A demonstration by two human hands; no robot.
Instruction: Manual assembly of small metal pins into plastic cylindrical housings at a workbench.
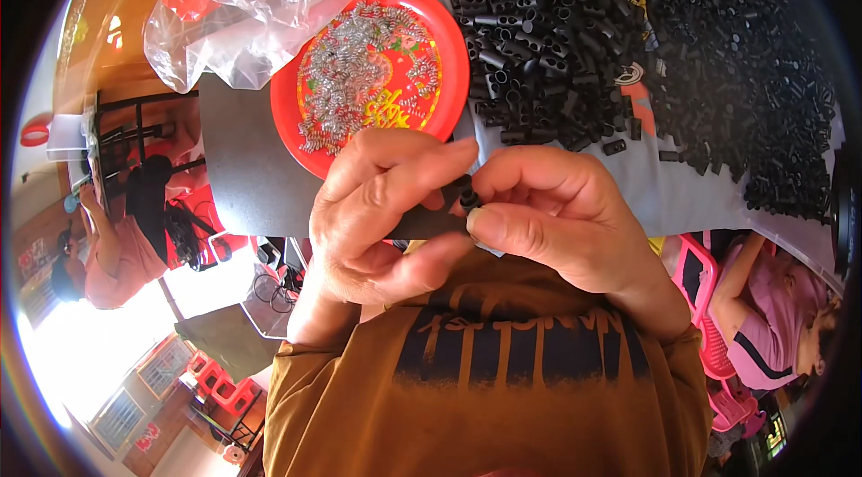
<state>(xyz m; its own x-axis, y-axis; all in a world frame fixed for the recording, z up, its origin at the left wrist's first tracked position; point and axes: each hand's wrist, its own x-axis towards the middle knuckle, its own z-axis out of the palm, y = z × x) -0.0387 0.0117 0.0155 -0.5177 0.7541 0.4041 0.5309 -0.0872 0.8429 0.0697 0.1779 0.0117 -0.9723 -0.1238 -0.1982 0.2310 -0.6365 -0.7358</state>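
Observation:
Between the thumb and forefinger of my right hand (570, 217) a small black cylindrical part (469, 197) is pinched. Just left of that part is my left hand (364, 217), its thumb and forefinger apart on either side; its inner fingers are curled and partly hidden, and I see nothing held in them. Beyond my left hand lies a red plate (458, 55) with a yellow and floral pattern, bearing a heap of small silver coil springs (346, 64). Past my right hand is a pile of black tubular parts with holes (539, 37).
A second spread of smaller black parts (736, 73) covers the far right on a light sheet (620, 172). Clear plastic bags (242, 19) overlap the plate's far left edge. Other people sit at the left (121, 253) and the right (772, 315), near a pink chair (714, 342).

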